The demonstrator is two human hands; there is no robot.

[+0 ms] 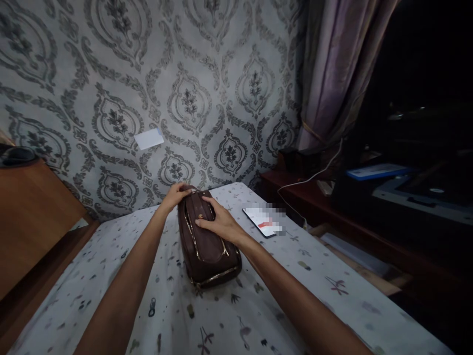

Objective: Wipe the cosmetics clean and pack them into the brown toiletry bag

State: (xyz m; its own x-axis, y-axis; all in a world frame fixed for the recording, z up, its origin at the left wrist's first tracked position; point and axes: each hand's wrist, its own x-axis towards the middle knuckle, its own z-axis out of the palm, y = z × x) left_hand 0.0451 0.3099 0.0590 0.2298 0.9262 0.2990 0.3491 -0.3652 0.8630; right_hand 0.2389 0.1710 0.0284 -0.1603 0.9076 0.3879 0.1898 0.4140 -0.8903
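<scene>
A brown bag [207, 241] with gold-coloured zips lies on a bed sheet [155, 276] printed with small motifs. At the bag's far left edge rests my left hand [176, 196], its fingers over the top; whether they pinch anything is hidden. My right hand [219, 221] lies across the bag's right side, thumb and fingers apart, the thumb near a small gold-coloured fitting. To the right of the bag, a phone [258, 222] lies on the sheet with its screen lit and partly pixelated.
A wooden panel [37, 217] stands at the left. Patterned wallpaper covers the wall behind. At the right are a purple curtain [332, 64], a dark red surface with a white cable [314, 175], and a blue-edged object [380, 171].
</scene>
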